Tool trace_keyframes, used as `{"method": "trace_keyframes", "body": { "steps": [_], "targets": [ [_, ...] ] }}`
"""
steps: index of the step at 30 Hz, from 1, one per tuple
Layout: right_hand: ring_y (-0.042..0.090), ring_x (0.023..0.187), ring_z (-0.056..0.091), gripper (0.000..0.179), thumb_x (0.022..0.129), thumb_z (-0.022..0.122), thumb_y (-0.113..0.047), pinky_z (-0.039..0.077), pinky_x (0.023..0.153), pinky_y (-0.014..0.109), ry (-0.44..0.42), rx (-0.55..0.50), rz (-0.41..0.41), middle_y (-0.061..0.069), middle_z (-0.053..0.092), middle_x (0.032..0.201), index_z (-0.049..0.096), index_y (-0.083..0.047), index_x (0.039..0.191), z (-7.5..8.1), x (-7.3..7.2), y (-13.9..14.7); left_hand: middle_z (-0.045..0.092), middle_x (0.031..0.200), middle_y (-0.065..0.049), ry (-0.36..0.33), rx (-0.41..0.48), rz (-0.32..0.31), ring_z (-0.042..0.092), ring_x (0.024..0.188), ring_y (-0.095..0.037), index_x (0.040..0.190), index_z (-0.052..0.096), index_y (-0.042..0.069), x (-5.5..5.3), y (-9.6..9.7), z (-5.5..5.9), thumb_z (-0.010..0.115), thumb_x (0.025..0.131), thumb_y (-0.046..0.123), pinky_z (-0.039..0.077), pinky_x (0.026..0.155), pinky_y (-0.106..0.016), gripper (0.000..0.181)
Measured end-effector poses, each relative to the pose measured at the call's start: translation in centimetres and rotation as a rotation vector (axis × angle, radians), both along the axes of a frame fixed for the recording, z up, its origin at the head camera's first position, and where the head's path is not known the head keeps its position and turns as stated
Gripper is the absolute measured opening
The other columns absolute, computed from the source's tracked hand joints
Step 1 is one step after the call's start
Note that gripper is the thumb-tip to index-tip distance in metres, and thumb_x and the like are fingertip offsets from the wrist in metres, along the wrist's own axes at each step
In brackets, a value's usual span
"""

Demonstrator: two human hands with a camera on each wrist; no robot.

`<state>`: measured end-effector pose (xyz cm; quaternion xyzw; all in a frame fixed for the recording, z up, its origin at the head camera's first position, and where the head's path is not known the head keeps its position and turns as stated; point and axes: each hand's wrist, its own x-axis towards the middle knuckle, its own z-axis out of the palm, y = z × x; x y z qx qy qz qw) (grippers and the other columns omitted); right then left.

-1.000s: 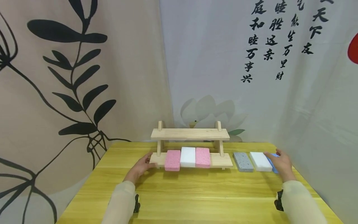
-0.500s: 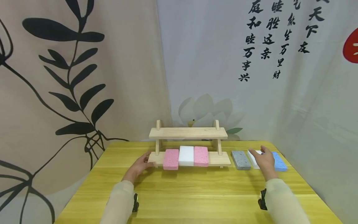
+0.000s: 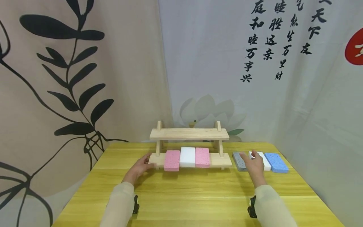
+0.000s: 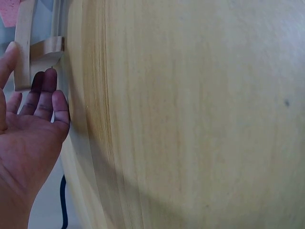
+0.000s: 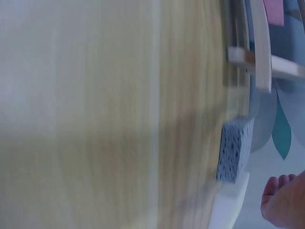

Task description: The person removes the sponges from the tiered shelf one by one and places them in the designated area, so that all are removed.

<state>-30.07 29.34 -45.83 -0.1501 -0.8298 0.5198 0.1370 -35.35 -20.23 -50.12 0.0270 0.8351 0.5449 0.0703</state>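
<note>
On the table stands a two-tier wooden rack [image 3: 189,134]. Its lower board carries a pink sponge [image 3: 171,160], a white sponge [image 3: 187,157] and a second pink sponge [image 3: 202,157], side by side. My left hand [image 3: 139,169] holds the left end of that board, thumb at its front and fingers behind; the left wrist view shows the board [image 4: 23,52] by the thumb. My right hand [image 3: 255,166] hovers with relaxed fingers over a grey sponge [image 3: 239,160] and a white sponge [image 3: 266,164], partly covering both. Nothing shows in its grasp.
A blue sponge [image 3: 276,163] lies at the right end of the row, near the right edge of the wooden table [image 3: 193,201]. Behind stands a printed cloth backdrop [image 3: 210,63] with leaves and writing. A black cable [image 4: 63,202] hangs past the table edge.
My right hand has moved left, from the blue sponge across the white one to beside the grey one. The sponges lie as before. My left hand stays at the rack, and the head view shifts slightly.
</note>
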Motion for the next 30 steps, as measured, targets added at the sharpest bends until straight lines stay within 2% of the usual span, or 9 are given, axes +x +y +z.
{"method": "trace_keyframes", "body": {
  "steps": [4, 9, 16, 21, 26, 30],
  "targets": [
    [0.048, 0.137, 0.03, 0.084, 0.097, 0.062, -0.039, 0.034, 0.106, 0.058, 0.018, -0.008, 0.014, 0.031, 0.028, 0.151, 0.02, 0.007, 0.154, -0.5, -0.3, -1.7, 0.043, 0.141, -0.03, -0.001, 0.007, 0.005, 0.052, 0.12, -0.04, 0.157, 0.024, 0.005, -0.3, 0.0, 0.0, 0.069, 0.094, 0.018, 0.043, 0.098, -0.054, 0.079],
    [0.047, 0.135, 0.032, 0.086, 0.097, 0.062, -0.043, 0.036, 0.105, 0.058, 0.011, 0.029, 0.053, 0.031, 0.029, 0.149, 0.022, 0.007, 0.153, -0.9, -0.5, -3.7, 0.041, 0.142, -0.031, -0.008, 0.003, 0.002, 0.05, 0.122, -0.042, 0.157, 0.022, 0.005, -0.3, -0.1, -0.1, 0.069, 0.094, 0.018, 0.042, 0.099, -0.055, 0.08],
    [0.046, 0.133, 0.035, 0.08, 0.096, 0.064, -0.038, 0.036, 0.105, 0.057, 0.066, 0.056, 0.09, 0.032, 0.032, 0.145, 0.029, 0.01, 0.149, -1.7, -0.6, -5.6, 0.039, 0.144, -0.031, -0.009, 0.004, -0.003, 0.048, 0.124, -0.042, 0.158, 0.021, 0.005, -0.2, -0.1, -0.1, 0.069, 0.094, 0.02, 0.041, 0.1, -0.057, 0.081],
    [0.045, 0.133, 0.035, 0.083, 0.094, 0.067, -0.04, 0.034, 0.107, 0.057, 0.076, 0.063, 0.11, 0.03, 0.034, 0.146, 0.03, 0.008, 0.15, -1.6, -0.4, -7.2, 0.039, 0.144, -0.03, -0.018, -0.003, -0.004, 0.048, 0.124, -0.042, 0.158, 0.021, 0.006, -0.2, -0.2, 0.0, 0.069, 0.094, 0.021, 0.04, 0.102, -0.057, 0.081],
    [0.043, 0.13, 0.038, 0.082, 0.092, 0.07, -0.042, 0.038, 0.103, 0.056, 0.09, 0.067, 0.117, 0.026, 0.038, 0.144, 0.034, 0.005, 0.149, -1.5, -0.4, -8.9, 0.04, 0.144, -0.03, -0.017, -0.006, -0.003, 0.049, 0.124, -0.041, 0.158, 0.021, 0.006, -0.1, -0.2, 0.0, 0.069, 0.095, 0.021, 0.04, 0.102, -0.056, 0.081],
    [0.043, 0.126, 0.042, 0.08, 0.09, 0.073, -0.038, 0.039, 0.101, 0.056, 0.118, 0.069, 0.112, 0.027, 0.042, 0.14, 0.038, 0.006, 0.146, -1.7, -0.6, -10.1, 0.04, 0.143, -0.031, -0.013, -0.002, -0.003, 0.049, 0.123, -0.04, 0.158, 0.021, 0.006, -0.1, -0.1, -0.1, 0.069, 0.095, 0.02, 0.04, 0.101, -0.056, 0.08]
  ]
}}
